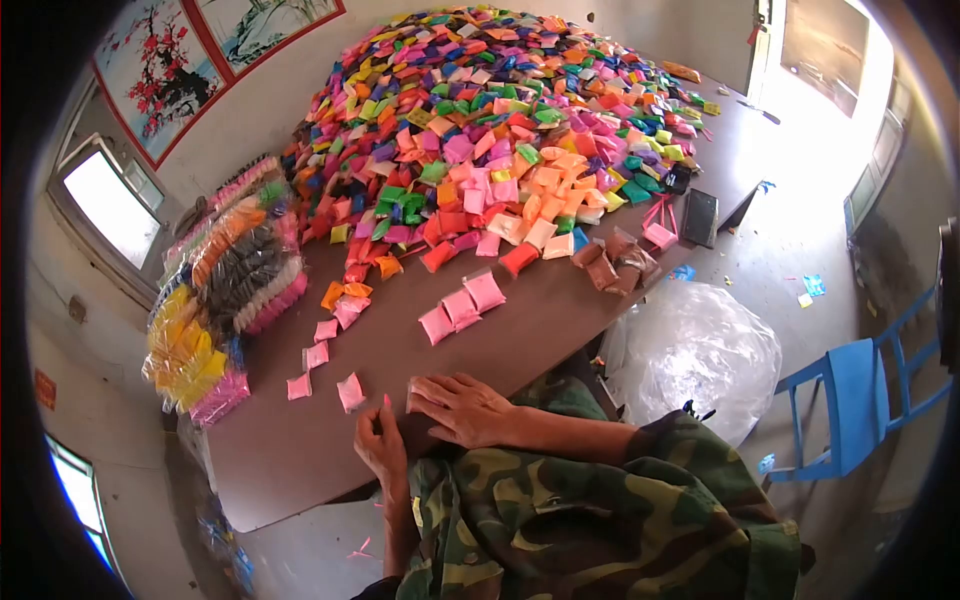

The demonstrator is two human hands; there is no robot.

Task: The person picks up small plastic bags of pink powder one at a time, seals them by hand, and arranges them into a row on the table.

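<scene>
At the table's near edge, my left hand (pixel 380 445) pinches a small pink strip (pixel 387 401) between thumb and fingertips. Beside it, my right hand (pixel 462 410) lies palm down with fingers stretched out; what may be under them is hidden. Just beyond my left hand is a single pink packet (pixel 351 393). More small pink packets (pixel 316 355) trail away on the left, and a row of larger pink packets (pixel 461 309) lies further up the brown table (pixel 390 340).
A large heap of colourful packets (pixel 480 120) covers the table's far part. Bagged bundles (pixel 230 270) line its left edge. Brown packets (pixel 615 262) and a black phone-like object (pixel 700 217) lie at the right. A clear plastic bag (pixel 695 355) and blue chair (pixel 853 405) stand beyond.
</scene>
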